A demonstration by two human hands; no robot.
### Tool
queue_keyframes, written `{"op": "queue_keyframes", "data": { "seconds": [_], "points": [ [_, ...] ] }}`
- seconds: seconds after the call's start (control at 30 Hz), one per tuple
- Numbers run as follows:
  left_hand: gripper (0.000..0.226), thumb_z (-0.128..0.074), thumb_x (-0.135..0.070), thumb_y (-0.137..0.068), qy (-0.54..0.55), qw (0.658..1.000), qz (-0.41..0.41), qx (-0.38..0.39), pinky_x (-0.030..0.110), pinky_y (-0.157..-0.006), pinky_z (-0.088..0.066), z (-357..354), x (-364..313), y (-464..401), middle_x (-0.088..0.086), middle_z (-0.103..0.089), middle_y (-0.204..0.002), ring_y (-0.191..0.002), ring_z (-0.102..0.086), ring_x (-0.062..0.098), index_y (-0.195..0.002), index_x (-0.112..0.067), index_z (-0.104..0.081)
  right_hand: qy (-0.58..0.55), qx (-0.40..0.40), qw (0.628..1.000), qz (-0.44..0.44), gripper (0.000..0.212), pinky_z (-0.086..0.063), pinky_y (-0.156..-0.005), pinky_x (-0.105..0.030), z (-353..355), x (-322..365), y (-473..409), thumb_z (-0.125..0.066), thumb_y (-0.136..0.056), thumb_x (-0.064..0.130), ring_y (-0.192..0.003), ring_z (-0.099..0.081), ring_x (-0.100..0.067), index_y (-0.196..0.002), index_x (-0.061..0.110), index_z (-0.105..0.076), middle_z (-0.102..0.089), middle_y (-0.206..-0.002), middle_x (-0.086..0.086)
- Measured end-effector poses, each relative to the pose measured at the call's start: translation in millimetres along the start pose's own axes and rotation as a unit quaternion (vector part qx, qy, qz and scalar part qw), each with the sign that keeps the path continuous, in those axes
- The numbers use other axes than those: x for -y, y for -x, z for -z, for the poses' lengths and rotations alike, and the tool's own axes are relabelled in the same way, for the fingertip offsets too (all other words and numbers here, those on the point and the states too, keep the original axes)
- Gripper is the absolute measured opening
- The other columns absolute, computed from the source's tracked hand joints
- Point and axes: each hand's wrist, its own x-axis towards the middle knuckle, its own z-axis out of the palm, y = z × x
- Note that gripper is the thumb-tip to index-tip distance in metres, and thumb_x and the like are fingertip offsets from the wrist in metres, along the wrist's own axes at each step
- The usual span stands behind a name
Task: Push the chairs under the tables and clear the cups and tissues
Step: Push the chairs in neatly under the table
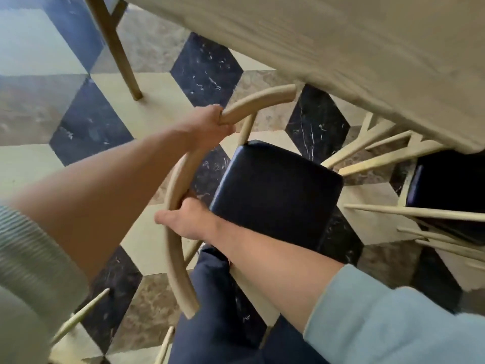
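Chair step in hand: our left hand (pixel 210 124) and right hand (pixel 187 219) are both wrapped tight around the curved back rail (pixel 175 179) of the chair (pixel 275 190), whose dark seat sits just outside the table (pixel 341 53) edge, so next we judge a straight push under.

The floor (pixel 162 82) is a cube pattern of cream, mottled brown and black white-veined tiles (all polished). Up and left of the fingers (pixel 216 112) of the left hand (pixel 207 126), pale light glares off it.

Both hands (pixel 207 124) on chair (pixel 275 190) (curved backrest)
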Motion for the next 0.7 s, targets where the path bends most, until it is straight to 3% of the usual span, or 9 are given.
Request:
{"op": "queue_keyframes", "data": {
  "seconds": [0.1,0.27,0.37,0.47,0.53,0.63,0.7],
  "points": [
    [0.027,-0.060,-0.039,-0.096,0.014,1.000,0.016,-0.017,0.033,-0.059,-0.040,11,15,2,0.002,-0.059,-0.081,-0.074,-0.059,0.023,-0.105,-0.013,-0.056,0.017,-0.001,1.000,-0.006,0.083,-0.043,-0.079,-0.029,-2,15,-4,-0.071,-0.078,0.055,-0.098,-0.055,-0.024,-0.142,0.008,-0.045,-0.054,-0.115,-0.004],
    [0.027,-0.060,-0.037,-0.095,0.073,0.994,0.075,-0.044,0.038,-0.072,-0.051,30,41,14,0.010,-0.065,-0.090,-0.086,-0.064,0.030,-0.105,-0.012,-0.057,0.073,0.053,0.996,0.022,0.081,-0.046,-0.064,-0.026,4,16,-4,-0.072,-0.081,0.049,-0.096,-0.057,-0.020,-0.144,0.012,-0.039,-0.055,-0.119,-0.002],
    [0.033,-0.061,-0.036,-0.095,0.125,0.979,0.138,-0.081,0.047,-0.083,-0.057,35,64,29,0.018,-0.070,-0.098,-0.090,-0.068,0.034,-0.108,-0.006,-0.061,0.120,0.097,0.987,0.038,0.074,-0.046,-0.065,-0.030,7,15,0,-0.070,-0.078,0.050,-0.093,-0.060,-0.020,-0.137,0.018,-0.040,-0.059,-0.111,-0.001],
    [0.029,-0.060,-0.035,-0.096,0.149,0.963,0.189,-0.120,0.038,-0.065,-0.054,36,75,39,0.013,-0.066,-0.088,-0.082,-0.066,0.032,-0.102,-0.007,-0.059,0.146,0.109,0.983,0.037,0.068,-0.046,-0.063,-0.033,22,7,4,-0.065,-0.073,0.052,-0.086,-0.060,-0.016,-0.130,0.025,-0.042,-0.059,-0.101,0.003],
    [0.030,-0.058,-0.033,-0.097,0.189,0.945,0.225,-0.144,0.032,-0.051,-0.048,32,69,41,0.008,-0.059,-0.086,-0.073,-0.062,0.024,-0.114,-0.010,-0.049,0.187,0.101,0.977,0.034,0.072,-0.052,-0.070,-0.039,42,-3,9,-0.062,-0.069,0.053,-0.086,-0.062,-0.017,-0.133,0.030,-0.039,-0.060,-0.100,0.003],
    [0.046,-0.054,-0.030,-0.098,0.245,0.915,0.280,-0.158,0.039,-0.051,-0.058,23,46,37,0.011,-0.058,-0.096,-0.073,-0.064,0.026,-0.136,-0.009,-0.037,0.236,0.054,0.969,0.042,0.078,-0.057,-0.078,-0.043,88,-20,19,-0.060,-0.062,0.053,-0.083,-0.066,-0.015,-0.135,0.031,-0.042,-0.065,-0.098,0.007],
    [0.025,-0.054,-0.023,-0.098,0.286,0.900,0.289,-0.156,0.039,-0.044,-0.058,16,24,30,0.012,-0.061,-0.092,-0.068,-0.068,0.027,-0.118,-0.009,-0.048,0.241,0.004,0.970,0.043,0.069,-0.060,-0.077,-0.042,128,-35,30,-0.062,-0.061,0.054,-0.080,-0.067,-0.013,-0.125,0.030,-0.053,-0.067,-0.096,0.008]
  ]
}}
